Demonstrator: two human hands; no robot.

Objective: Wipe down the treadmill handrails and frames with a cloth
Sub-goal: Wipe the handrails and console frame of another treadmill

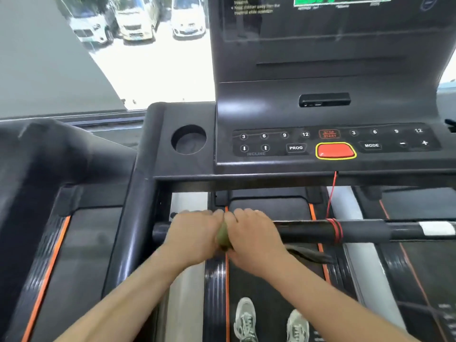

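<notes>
Step in hand: wiping the front handrail (308,229), judged from the grip; work sits at the bar's left end.
Left hand (195,235): fingers (197,214) pressed together and curled over the top of the handrail.
Right hand (254,238): fingers (249,214) curled over the bar in the same way, knuckles touching those of the left hand.
Cloth (223,239): green and bunched, clamped against the bar between the two sets of fingers; extent under the palms hidden.
Upright frame (138,206): just left of the left-hand fingers, joined to the bar end.
Red cord (334,230): wound round the handrail, well to the right of the right-hand fingers, running up toward the red button (335,151) on the console (271,114).
White patch (436,228): on the bar, beyond the cord.
Technique: wrap the cloth fully round the bar, squeeze evenly, then draw along the length with a slight twist to reach the underside.
Coverage: probably most of the bar remains, from the right-hand fingers rightward.
Caution: slow down at the cord and wipe around the windings; a snag would likely pull the safety key.
Caution: lift the fingers clear of the console buttons when moving on to the frame.
</notes>
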